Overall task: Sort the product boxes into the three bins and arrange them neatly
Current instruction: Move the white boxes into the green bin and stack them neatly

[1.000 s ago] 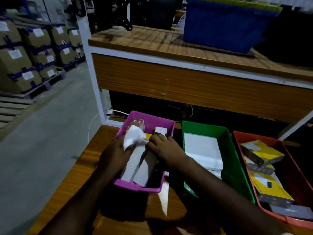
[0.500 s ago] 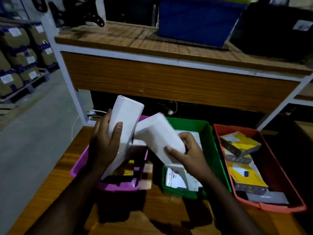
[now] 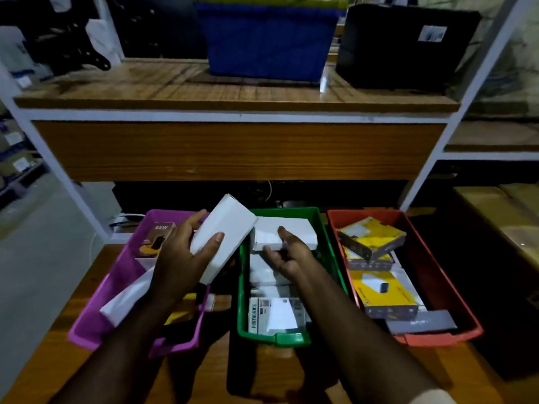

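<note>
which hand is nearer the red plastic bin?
Right. The right hand is over the green plastic bin, next to the red plastic bin. The left hand, gripping a white cardboard box, is over the purple plastic bin.

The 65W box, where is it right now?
Head view: the 65W box sits in the far end of the purple bin, far left, just beyond the left hand.

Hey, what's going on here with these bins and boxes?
A person is sorting product boxes into three bins on a wooden table. The left hand holds a long white box tilted over the gap between the purple bin and the green bin. The right hand is at a white box in the green bin's far end; whether it grips it is unclear. The red bin holds yellow boxes.
</note>
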`<state>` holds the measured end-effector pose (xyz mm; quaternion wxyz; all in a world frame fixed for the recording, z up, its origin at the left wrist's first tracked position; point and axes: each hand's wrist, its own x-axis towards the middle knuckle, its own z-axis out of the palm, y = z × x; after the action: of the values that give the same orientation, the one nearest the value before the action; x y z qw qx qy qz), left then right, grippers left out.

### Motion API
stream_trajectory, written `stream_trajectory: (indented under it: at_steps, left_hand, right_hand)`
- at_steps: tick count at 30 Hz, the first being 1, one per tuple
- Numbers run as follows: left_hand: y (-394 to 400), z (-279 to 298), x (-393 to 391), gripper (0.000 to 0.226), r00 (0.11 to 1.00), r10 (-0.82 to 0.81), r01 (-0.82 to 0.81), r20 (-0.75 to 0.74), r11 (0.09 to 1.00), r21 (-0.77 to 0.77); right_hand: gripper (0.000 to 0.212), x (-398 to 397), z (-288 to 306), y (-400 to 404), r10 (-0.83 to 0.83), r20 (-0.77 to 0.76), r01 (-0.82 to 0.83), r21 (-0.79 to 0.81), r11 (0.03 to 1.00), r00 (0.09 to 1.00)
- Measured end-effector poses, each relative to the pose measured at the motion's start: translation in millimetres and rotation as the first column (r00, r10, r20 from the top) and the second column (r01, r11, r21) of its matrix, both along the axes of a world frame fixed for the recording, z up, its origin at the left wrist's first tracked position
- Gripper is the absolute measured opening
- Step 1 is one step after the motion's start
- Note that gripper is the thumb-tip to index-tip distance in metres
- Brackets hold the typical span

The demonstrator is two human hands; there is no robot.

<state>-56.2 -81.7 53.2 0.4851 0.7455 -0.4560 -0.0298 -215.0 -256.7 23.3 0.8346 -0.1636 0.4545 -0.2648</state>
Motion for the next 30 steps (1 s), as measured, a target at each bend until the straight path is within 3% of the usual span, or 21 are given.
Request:
stream_trajectory:
  at_steps: [2,4,6,8,13,14,15,16,17,18,19,20,21,26,28,30]
  left_hand:
    - [1,0,-3,0.058,1.0,-0.01,0.01,0.013,1.0,0.012]
    - [1,1,-4,0.056,0.999,-0.027,0.026,0.029,0.999,0.027]
    - [2,0,-2,0.055,0.999,-0.041,0.04,0.02,0.998,0.04]
    - [5,-2,0,0.055,0.998,-0.057,0.057,0.017,0.997,0.047]
    - [9,-3,3,0.055,0.997,-0.083,0.082,0.009,0.996,0.044]
    - [9,-3,3,0.054,0.996,-0.092,0.092,0.008,0.995,0.041]
    - [9,-3,4,0.054,0.995,-0.101,0.101,0.003,0.994,0.04]
    - [9,-3,4,0.053,0.994,-0.108,0.108,-0.003,0.993,0.042]
    - [9,-2,3,0.053,0.994,-0.113,0.113,-0.006,0.993,0.042]
    - [8,-2,3,0.053,0.993,-0.115,0.116,-0.005,0.992,0.042]
    - [8,-1,3,0.054,0.993,-0.119,0.119,0.0,0.992,0.04]
    - [7,0,2,0.054,0.992,-0.127,0.127,0.009,0.991,0.04]
    - [5,2,1,0.055,0.99,-0.14,0.139,0.019,0.989,0.04]
    - [1,5,-1,0.054,0.975,-0.216,0.213,0.051,0.975,0.059]
    - [-1,6,0,0.055,0.968,-0.236,0.23,0.087,0.97,0.075]
    - [-5,8,1,0.055,0.956,-0.261,0.252,0.133,0.964,0.082]
  right_hand:
    - [0.057,15,-3,-8,-0.035,-0.071,0.034,-0.018,0.999,0.997]
    - [0.05,24,-7,-12,-0.056,-0.166,0.041,-0.093,0.995,0.985]
    - [0.043,28,-14,-16,-0.011,-0.287,-0.031,-0.141,0.989,0.958]
    - [0.053,26,-20,-18,0.066,-0.39,-0.144,-0.176,0.974,0.919]
    - [0.065,7,-13,-21,0.194,-0.471,-0.335,-0.238,0.912,0.861]
    - [0.061,0,-11,-22,0.18,-0.534,-0.4,-0.33,0.855,0.826]
    - [0.054,-9,-9,-23,0.114,-0.658,-0.522,-0.465,0.715,0.744]
    - [0.046,-17,-12,-27,-0.065,-0.782,-0.674,-0.572,0.467,0.619]
    - [0.034,-26,-13,-29,-0.324,-0.792,-0.788,-0.589,0.18,0.518]
    - [0.025,-33,-20,-33,-0.492,-0.724,-0.85,-0.523,-0.064,0.483]
    - [0.029,-38,-23,-37,-0.568,-0.697,-0.895,-0.398,-0.199,0.437]
    - [0.042,-40,-28,-43,-0.598,-0.699,-0.919,-0.288,-0.268,0.393]
    - [0.053,-41,-32,-47,-0.576,-0.743,-0.938,-0.225,-0.265,0.341]
    - [0.062,-39,-34,-43,-0.557,-0.773,-0.952,-0.217,-0.215,0.302]
    - [0.061,-40,-28,-37,-0.573,-0.739,-0.933,-0.252,-0.256,0.356]
    - [0.064,-47,-14,-30,-0.499,-0.666,-0.832,-0.449,-0.326,0.555]
